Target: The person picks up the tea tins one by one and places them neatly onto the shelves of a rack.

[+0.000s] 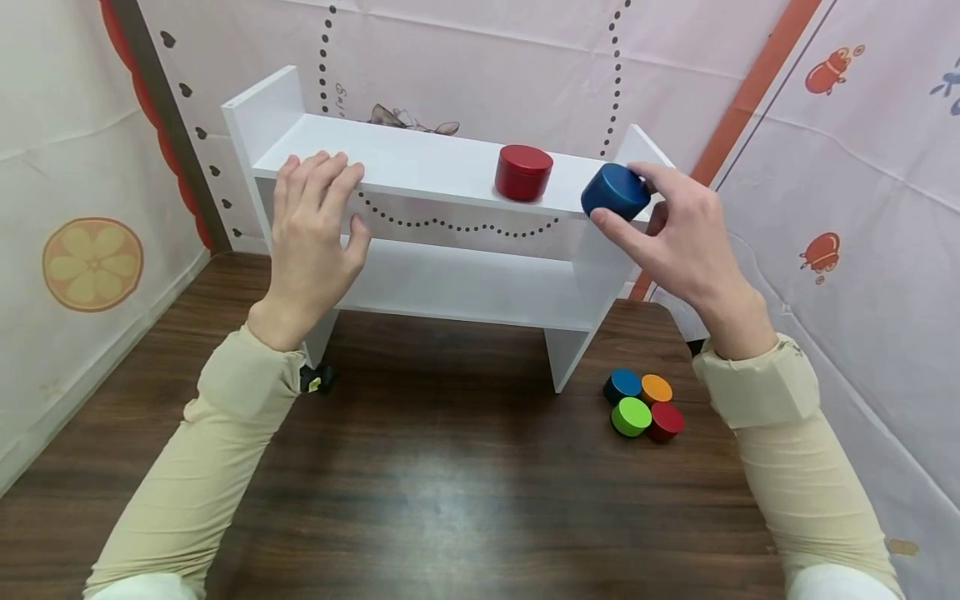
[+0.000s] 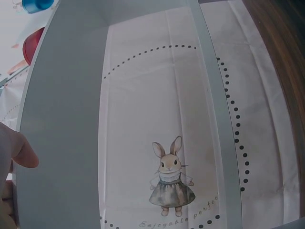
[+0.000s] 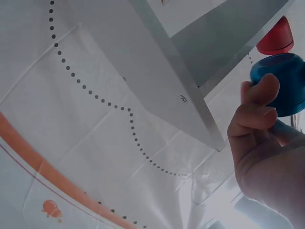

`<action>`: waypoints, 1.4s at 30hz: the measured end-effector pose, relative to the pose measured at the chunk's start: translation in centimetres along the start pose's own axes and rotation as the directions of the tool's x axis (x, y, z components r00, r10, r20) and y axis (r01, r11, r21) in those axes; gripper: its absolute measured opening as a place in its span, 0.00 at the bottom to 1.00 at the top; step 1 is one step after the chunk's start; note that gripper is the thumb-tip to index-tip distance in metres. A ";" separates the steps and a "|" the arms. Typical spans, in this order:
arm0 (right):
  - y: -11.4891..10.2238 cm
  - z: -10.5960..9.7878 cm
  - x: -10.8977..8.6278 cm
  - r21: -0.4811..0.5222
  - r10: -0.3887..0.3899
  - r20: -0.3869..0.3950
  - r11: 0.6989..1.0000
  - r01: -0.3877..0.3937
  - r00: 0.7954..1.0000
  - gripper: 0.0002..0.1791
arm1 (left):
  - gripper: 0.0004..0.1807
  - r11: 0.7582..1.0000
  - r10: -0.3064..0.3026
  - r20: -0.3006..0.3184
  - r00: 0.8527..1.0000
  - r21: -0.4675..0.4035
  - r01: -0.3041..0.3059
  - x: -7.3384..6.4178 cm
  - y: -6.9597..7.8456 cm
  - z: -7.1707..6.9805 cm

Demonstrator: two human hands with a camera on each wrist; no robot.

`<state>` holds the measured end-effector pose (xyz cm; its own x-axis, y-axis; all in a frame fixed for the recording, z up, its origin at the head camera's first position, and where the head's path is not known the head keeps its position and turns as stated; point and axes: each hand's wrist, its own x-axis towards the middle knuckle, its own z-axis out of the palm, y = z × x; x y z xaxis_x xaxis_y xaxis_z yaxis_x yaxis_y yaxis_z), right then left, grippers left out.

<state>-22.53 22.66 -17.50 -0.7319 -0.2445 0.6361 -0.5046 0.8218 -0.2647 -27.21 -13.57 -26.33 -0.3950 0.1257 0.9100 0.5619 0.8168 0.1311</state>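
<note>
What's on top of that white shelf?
A red tin stands on top of the white shelf. The left hand and the right hand, holding a blue tin, cover bits of it; what's behind them can't be seen.

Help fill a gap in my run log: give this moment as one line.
right hand: holds blue container; left hand: at upper shelf; red container: on same shelf; four containers: on table, clustered
</note>
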 end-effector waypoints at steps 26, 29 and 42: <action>-1.5 1.7 3.3 -0.211 0.312 0.090 0.934 -0.289 0.946 0.42 | 0.25 1.000 0.012 0.020 1.000 0.014 -0.012 0.0 0.0 -0.3; -1.5 1.8 3.5 -0.220 0.319 0.101 0.931 -0.292 0.942 0.42 | 0.25 1.000 0.012 0.021 1.000 0.015 -0.012 0.0 0.0 -0.3; -1.6 1.7 2.9 -0.195 0.317 0.072 0.934 -0.298 0.946 0.43 | 0.25 1.000 0.011 0.008 1.000 0.009 -0.011 0.0 0.1 -0.3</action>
<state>-24.62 19.78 -16.51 -0.8850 -0.0077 0.4655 -0.1635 0.9413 -0.2953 -27.00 -13.68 -26.17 -0.3949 0.1393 0.9081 0.5598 0.8202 0.1177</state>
